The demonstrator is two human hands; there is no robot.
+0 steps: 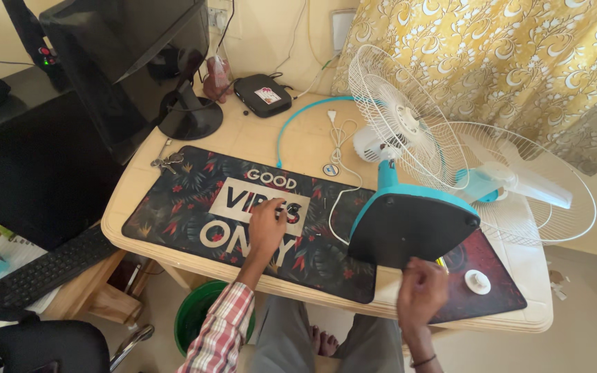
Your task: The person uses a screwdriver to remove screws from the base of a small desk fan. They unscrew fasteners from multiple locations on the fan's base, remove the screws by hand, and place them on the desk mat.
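A right hand [421, 289] grips the edge of the black-and-turquoise round base [412, 228] of a dismantled white table fan [409, 131] lying tipped on the cream wooden desk [298, 148]; the left hand [267, 226] rests with fingers spread flat on a dark floral desk mat [195, 207]. The loose white wire grille [540, 183] overhangs the edge and could slide off. Black monitor [133, 69] and gold-patterned curtain [492, 62] behind.

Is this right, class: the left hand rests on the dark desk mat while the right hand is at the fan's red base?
Not quite. The head view shows the fan's base is black with a blue rim, not red. The left hand does rest on the desk mat, and the right hand is at the base.
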